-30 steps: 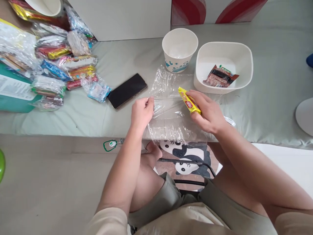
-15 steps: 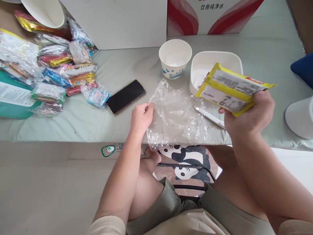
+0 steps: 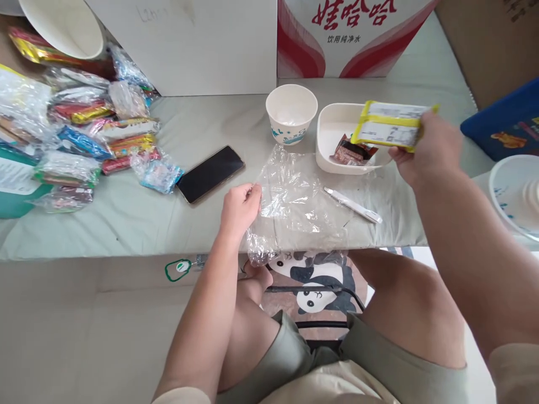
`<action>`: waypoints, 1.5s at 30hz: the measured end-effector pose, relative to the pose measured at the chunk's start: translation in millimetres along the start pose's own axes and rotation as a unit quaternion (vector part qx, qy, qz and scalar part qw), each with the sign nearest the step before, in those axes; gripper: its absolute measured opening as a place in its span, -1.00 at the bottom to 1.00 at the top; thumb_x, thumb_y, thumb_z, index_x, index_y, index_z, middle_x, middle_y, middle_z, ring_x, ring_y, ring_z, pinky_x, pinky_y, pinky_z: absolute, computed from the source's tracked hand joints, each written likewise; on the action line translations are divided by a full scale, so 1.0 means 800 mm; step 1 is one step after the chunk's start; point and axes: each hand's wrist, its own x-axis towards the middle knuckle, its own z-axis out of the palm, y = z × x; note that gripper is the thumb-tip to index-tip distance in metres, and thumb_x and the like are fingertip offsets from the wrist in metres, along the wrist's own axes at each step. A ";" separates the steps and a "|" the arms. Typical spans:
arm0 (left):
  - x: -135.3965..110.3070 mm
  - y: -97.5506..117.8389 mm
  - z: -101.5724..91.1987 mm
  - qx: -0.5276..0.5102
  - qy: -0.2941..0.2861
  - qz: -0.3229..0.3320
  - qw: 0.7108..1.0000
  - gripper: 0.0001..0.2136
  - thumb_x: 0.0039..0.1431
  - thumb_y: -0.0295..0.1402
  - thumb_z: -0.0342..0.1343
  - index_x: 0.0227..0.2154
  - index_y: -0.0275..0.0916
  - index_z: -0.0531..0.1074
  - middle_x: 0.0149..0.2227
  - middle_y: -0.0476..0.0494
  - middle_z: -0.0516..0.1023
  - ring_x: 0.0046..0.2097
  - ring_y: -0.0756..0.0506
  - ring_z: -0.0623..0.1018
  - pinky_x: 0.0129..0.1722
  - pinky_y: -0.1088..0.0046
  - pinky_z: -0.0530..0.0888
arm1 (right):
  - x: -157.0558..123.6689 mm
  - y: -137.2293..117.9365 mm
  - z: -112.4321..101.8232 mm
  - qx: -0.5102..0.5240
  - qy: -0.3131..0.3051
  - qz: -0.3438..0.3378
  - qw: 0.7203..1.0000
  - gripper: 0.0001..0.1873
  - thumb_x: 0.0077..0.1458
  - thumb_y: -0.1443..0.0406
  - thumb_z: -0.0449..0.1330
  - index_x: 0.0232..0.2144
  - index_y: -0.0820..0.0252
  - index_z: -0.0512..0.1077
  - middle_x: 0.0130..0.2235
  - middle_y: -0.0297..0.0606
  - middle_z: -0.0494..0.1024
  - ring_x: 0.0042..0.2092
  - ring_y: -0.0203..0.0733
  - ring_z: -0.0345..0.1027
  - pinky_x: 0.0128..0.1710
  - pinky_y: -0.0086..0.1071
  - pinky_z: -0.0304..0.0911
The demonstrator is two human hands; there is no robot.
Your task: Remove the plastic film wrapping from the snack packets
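Note:
My left hand [image 3: 242,206] pinches the left edge of a clear plastic bag [image 3: 290,196], which lies crumpled on the cloth and hangs a little over the front edge. In my right hand [image 3: 438,143] is a yellow-edged snack packet [image 3: 391,124], its printed back turned up. It is held over the right side of a white rectangular tub [image 3: 326,137], hiding part of the rim. Inside the tub sits a small brown-red packet [image 3: 352,152]. A white utility knife [image 3: 353,205] lies just right of the bag.
A paper cup [image 3: 290,112] stands behind the bag, and a phone [image 3: 211,173] lies left of it. Several wrapped snacks [image 3: 130,145] are heaped at the left. White and red boxes [image 3: 311,59] line the back. At the right are a blue package [image 3: 505,126] and a white bucket [image 3: 514,196].
My right hand has carried the yellow-edged packet right and back, tilting it flatter, so the tub's contents show. My left hand keeps its pinch on the bag. The view has shifted right.

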 end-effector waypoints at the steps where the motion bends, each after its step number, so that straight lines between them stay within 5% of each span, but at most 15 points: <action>1: 0.000 0.000 0.000 -0.002 0.000 0.001 1.000 -0.64 0.34 -0.14 0.01 -0.54 -0.18 0.39 -0.65 0.04 0.40 -0.57 0.00 0.39 -0.52 0.45 0.25 | 0.003 -0.003 0.000 0.011 0.015 0.049 0.999 -0.42 0.40 0.23 -0.19 0.05 0.47 0.52 -0.04 0.27 0.62 -0.26 -0.09 0.58 -0.51 -0.32 0.17; 3: 0.000 -0.002 0.001 -0.007 0.003 0.008 1.000 -0.63 0.34 -0.14 0.01 -0.55 -0.18 0.38 -0.66 0.05 0.39 -0.58 0.01 0.36 -0.53 0.45 0.24 | -0.008 -0.019 -0.004 0.001 0.072 0.106 0.992 -0.58 0.33 0.25 0.03 -0.05 0.41 0.59 -0.05 0.14 0.65 -0.20 -0.10 0.56 -0.41 -0.28 0.22; 6: 0.001 -0.004 0.001 -0.007 0.013 0.024 1.000 -0.61 0.34 -0.15 0.02 -0.60 -0.19 0.31 -0.66 0.05 0.35 -0.59 0.03 0.32 -0.55 0.46 0.20 | -0.048 -0.049 -0.016 -0.016 0.160 0.041 0.986 -0.67 0.20 0.42 0.12 -0.06 0.37 0.59 -0.09 -0.03 0.66 -0.11 -0.14 0.55 -0.15 -0.25 0.35; 13: 0.003 -0.005 0.001 -0.036 0.007 0.028 0.999 -0.63 0.36 -0.17 0.02 -0.57 -0.20 0.34 -0.68 0.08 0.35 -0.68 0.07 0.27 -0.63 0.49 0.19 | -0.076 -0.082 -0.015 -0.148 -0.019 -0.029 0.988 -0.62 0.05 0.45 0.21 -0.05 0.28 0.58 0.02 0.02 0.65 0.06 0.03 0.51 0.15 -0.07 0.30; 18: 0.007 -0.007 0.000 -0.062 -0.004 0.034 0.997 -0.63 0.36 -0.19 0.04 -0.57 -0.21 0.36 -0.68 0.07 0.36 -0.70 0.08 0.27 -0.69 0.53 0.19 | -0.112 -0.110 -0.031 -0.081 -0.064 0.060 0.993 -0.73 0.15 0.26 0.18 -0.11 0.14 0.55 -0.27 -0.19 0.65 -0.26 -0.14 0.51 -0.14 -0.22 0.36; 22: 0.008 -0.009 0.000 -0.087 -0.004 0.022 0.996 -0.63 0.36 -0.22 0.05 -0.59 -0.19 0.34 -0.68 0.06 0.33 -0.69 0.08 0.28 -0.75 0.56 0.16 | -0.155 -0.109 -0.026 -0.111 -0.122 0.162 0.973 -0.48 0.05 0.07 0.29 0.03 0.14 0.45 -0.24 -0.21 0.65 -0.28 -0.05 0.48 -0.08 -0.07 0.34; 26: 0.006 -0.009 0.000 -0.112 0.000 0.038 0.993 -0.62 0.36 -0.21 0.08 -0.60 -0.19 0.31 -0.69 0.07 0.32 -0.72 0.09 0.28 -0.77 0.57 0.12 | -0.159 -0.089 0.001 -0.050 -0.163 0.130 0.977 -0.78 0.05 0.17 0.29 -0.22 0.08 0.49 -0.35 -0.28 0.57 -0.35 -0.11 0.41 -0.20 -0.16 0.32; 29: 0.006 -0.005 -0.001 -0.140 0.006 0.010 0.990 -0.65 0.36 -0.14 0.09 -0.52 -0.18 0.38 -0.70 0.08 0.33 -0.76 0.10 0.22 -0.78 0.55 0.07 | -0.156 -0.078 0.015 0.026 -0.095 0.085 0.992 -0.97 0.09 0.29 0.21 -0.40 0.08 0.41 -0.42 -0.31 0.49 -0.36 -0.16 0.38 -0.24 -0.22 0.32; 34: 0.007 0.002 -0.004 -0.193 0.012 -0.019 0.981 -0.54 0.28 0.14 0.08 -0.45 -0.19 0.45 -0.67 0.05 0.38 -0.79 0.09 0.19 -0.79 0.49 0.03 | -0.159 -0.074 0.013 0.195 0.012 0.088 0.977 -0.97 0.19 0.26 0.13 -0.30 0.04 0.31 -0.40 -0.35 0.49 -0.44 -0.26 0.38 -0.35 -0.29 0.33; 42: 0.013 0.005 0.006 -0.223 0.054 -0.011 0.973 -0.53 0.09 0.18 0.26 -0.43 -0.18 0.43 -0.55 0.00 0.47 -0.68 0.07 0.42 -0.77 0.50 -0.03 | -0.165 -0.071 0.019 0.304 -0.067 0.131 0.941 -0.70 0.14 0.05 0.30 -0.18 0.01 0.35 -0.37 -0.37 0.55 -0.48 -0.25 0.43 -0.48 -0.33 0.35; 45: 0.013 0.009 0.007 -0.264 0.089 -0.022 0.960 -0.48 0.04 0.26 0.25 -0.44 -0.16 0.40 -0.58 0.03 0.43 -0.70 0.08 0.36 -0.76 0.49 -0.13 | -0.171 -0.067 0.016 0.322 -0.114 0.171 0.924 -0.57 0.16 -0.03 0.31 -0.04 -0.03 0.33 -0.34 -0.33 0.59 -0.43 -0.21 0.50 -0.49 -0.33 0.38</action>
